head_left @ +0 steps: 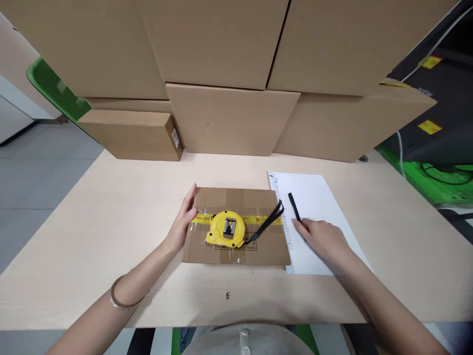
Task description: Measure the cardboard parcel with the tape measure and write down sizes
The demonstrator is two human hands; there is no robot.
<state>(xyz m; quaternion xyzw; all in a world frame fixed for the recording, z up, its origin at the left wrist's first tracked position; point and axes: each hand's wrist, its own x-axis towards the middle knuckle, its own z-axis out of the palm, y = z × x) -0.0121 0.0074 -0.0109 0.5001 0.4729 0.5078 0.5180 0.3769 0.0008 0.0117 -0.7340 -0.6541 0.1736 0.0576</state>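
Observation:
A flat cardboard box [205,254] with yellow printed tape lies on the table in front of me. My left hand [181,224] grips its left edge, thumb on top and the other fingers along the side. On the box rests a yellow tape measure [218,229] with a metal clip, its black wrist strap [264,228] trailing to the right. To the right, white paper sheets [310,192] lie beside the box, the lower one showing small print along its left margin. Over them, my right hand [323,239] is closed on a black pen [293,204].
Large cardboard boxes [236,121] form a wall along the back of the table [92,236]. A smaller closed box [136,140] stands at the back left. Dark equipment with yellow labels [430,127] and cables is at the right.

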